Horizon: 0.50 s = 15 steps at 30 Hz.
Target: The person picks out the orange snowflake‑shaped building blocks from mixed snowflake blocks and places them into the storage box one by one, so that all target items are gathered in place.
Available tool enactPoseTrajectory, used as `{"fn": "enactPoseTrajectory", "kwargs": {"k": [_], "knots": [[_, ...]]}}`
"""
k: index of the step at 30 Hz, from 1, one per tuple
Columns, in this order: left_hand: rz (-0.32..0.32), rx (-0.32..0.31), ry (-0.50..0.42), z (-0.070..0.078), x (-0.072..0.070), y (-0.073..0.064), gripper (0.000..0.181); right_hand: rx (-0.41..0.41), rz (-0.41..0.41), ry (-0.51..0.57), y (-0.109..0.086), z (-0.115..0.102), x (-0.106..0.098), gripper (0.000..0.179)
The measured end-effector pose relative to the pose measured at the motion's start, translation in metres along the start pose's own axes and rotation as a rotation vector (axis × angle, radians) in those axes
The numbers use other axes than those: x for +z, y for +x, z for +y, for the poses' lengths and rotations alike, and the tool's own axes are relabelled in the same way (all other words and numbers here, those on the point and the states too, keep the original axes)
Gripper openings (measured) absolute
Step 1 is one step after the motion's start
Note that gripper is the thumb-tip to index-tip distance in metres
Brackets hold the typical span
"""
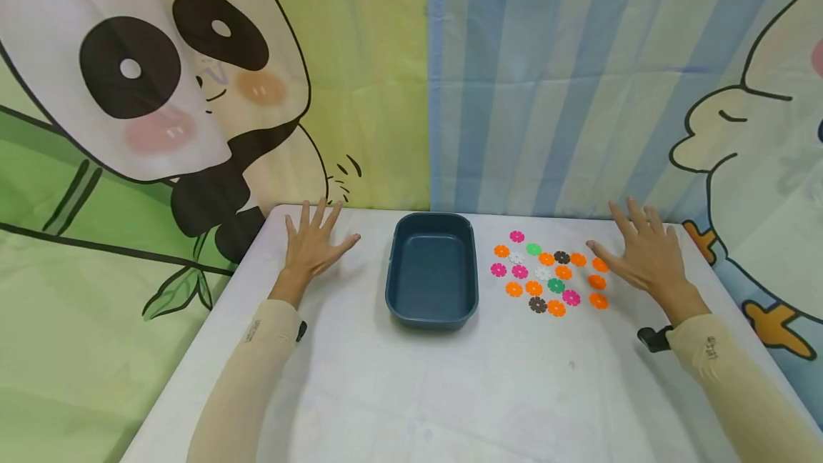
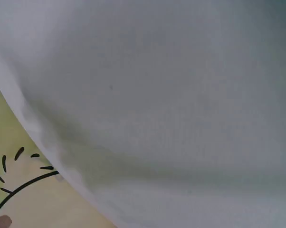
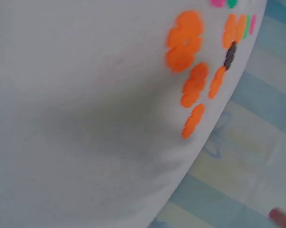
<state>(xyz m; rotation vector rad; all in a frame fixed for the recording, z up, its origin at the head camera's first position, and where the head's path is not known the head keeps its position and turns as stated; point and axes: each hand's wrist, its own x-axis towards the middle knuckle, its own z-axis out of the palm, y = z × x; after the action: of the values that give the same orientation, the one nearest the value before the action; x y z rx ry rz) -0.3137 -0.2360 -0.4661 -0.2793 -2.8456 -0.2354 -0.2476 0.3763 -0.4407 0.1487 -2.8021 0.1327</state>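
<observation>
1. The likeliest trouble is in picking up: the flower-shaped discs [image 1: 564, 273] look thin and lie flat on the worktop [image 1: 360, 384], so fingertips may skid over one or push it along instead of lifting it.
2. Several discs sit very close together, some perhaps touching, so a pinch at one could drag or catch its neighbour.
3. The white discs [image 1: 544, 274] barely stand out against the white surface and could be overlooked or knocked aside.
4. If the right hand [image 1: 648, 252] comes in low from its side, it could sweep the nearest orange discs [image 1: 597, 282] inward; the black wrist device [image 1: 654, 339] might brush them too.
5. A bump from the left hand [image 1: 313, 245] could shift the dark blue tray [image 1: 432, 274], as nothing is seen bracing it.
6. Both hands have their fingers spread and hold nothing; their shadows suggest they are raised above the surface.
7. The discs lie scattered between the tray and the right hand, just beside that hand's thumb at their near edge and well apart from the left hand.
8. The tray stands between the hands, nearer the left, with no discs in it.
</observation>
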Motion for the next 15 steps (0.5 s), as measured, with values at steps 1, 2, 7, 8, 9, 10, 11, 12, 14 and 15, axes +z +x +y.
{"fn": "enactPoseTrajectory", "kwargs": {"k": [1,2,7,8,9,10,11,12,14,15], "knots": [[0.019,0.003,-0.045,0.002,0.000,-0.001,0.081,-0.002,0.027,0.040,-0.001,0.000,0.000,0.082],[0.039,0.001,-0.102,0.005,0.000,-0.002,0.071,-0.002,0.054,0.087,-0.001,0.000,0.001,0.075],[0.044,-0.056,-0.558,0.034,-0.004,-0.008,0.029,0.060,0.074,0.392,-0.002,0.007,0.012,0.050],[0.028,-0.075,-0.647,0.040,-0.004,-0.009,0.027,0.078,0.053,0.432,-0.003,0.010,0.015,0.050],[0.005,-0.091,-0.726,0.047,-0.005,-0.011,0.028,0.094,0.030,0.463,-0.004,0.013,0.019,0.050],[-0.019,-0.105,-0.794,0.052,-0.004,-0.013,0.028,0.112,0.002,0.481,-0.005,0.016,0.022,0.051],[-0.043,-0.109,-0.851,0.057,-0.003,-0.015,0.029,0.129,-0.030,0.494,-0.006,0.019,0.025,0.052],[-0.066,-0.115,-0.899,0.061,-0.002,-0.017,0.030,0.144,-0.062,0.503,-0.008,0.022,0.029,0.053],[-0.100,-0.115,-0.973,0.068,0.001,-0.021,0.032,0.170,-0.113,0.527,-0.011,0.027,0.035,0.055],[-0.114,-0.114,-1.006,0.071,0.002,-0.024,0.033,0.178,-0.132,0.541,-0.012,0.028,0.038,0.055]]}}
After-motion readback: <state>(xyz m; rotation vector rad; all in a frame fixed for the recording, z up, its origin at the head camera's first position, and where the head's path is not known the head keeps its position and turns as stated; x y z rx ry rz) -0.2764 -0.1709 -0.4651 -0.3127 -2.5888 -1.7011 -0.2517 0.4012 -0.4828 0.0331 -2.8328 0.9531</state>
